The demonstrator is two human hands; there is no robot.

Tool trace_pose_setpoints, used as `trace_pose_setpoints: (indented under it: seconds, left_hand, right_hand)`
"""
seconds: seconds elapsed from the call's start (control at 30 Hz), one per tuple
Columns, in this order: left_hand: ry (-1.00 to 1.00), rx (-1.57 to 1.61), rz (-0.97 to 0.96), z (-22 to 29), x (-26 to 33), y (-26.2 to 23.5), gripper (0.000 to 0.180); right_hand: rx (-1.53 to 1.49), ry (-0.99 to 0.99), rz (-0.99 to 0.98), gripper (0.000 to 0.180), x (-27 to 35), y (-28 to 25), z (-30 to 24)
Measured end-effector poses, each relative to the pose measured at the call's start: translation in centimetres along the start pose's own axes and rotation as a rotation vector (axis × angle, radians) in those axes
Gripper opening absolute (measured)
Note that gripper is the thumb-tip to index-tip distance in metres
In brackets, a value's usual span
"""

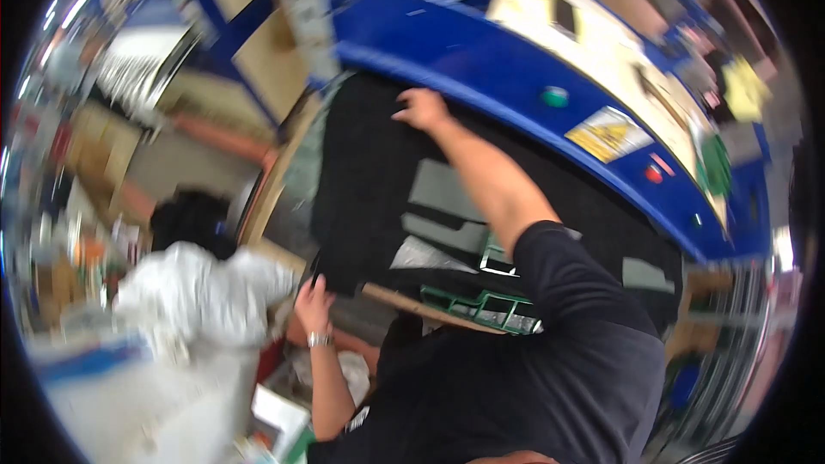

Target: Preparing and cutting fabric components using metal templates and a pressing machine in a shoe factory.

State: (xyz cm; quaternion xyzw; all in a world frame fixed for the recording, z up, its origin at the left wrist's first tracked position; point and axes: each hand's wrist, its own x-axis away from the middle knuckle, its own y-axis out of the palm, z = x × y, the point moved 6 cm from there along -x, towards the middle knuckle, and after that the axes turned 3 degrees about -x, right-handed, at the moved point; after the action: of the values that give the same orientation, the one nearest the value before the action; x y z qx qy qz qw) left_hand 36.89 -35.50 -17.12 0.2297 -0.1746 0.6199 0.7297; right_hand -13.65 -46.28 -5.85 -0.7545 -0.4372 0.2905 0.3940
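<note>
A large black sheet (361, 180), felt-like in look, covers the bench in front of me. My left hand (314, 304), with a metal band at the wrist, is closed at the sheet's near left corner and seems to pinch its edge. Stretched across the sheet, my right hand (423, 110) is near its far edge, fingers bent and slightly apart, with nothing visible in them. Below my right arm lie a grey flat piece (440, 187), a notched grey strip (447, 230) and a clear plastic-like piece (430, 255). Blur softens the details.
A blue machine beam (481, 60) with a green button (554, 96) and a red button (653, 174) runs along the far side. Green frames (490, 308) lie at the near edge. Another person in white (202, 292) is at the left.
</note>
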Motion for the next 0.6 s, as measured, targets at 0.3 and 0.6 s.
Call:
trace_pose_setpoints:
  seconds: [0.3,0.6]
  left_hand:
    - [0.008,-0.082,-0.019,-0.7,-0.1,-2.4,0.015]
    - [0.107,-0.357,-0.07,0.7,-2.7,-5.5,0.034]
  right_hand:
    - [0.041,0.385,-0.246,0.049,-0.2,1.2,-0.6]
    - [-0.298,-0.084,-0.053,0.032,2.3,-1.2,-4.9]
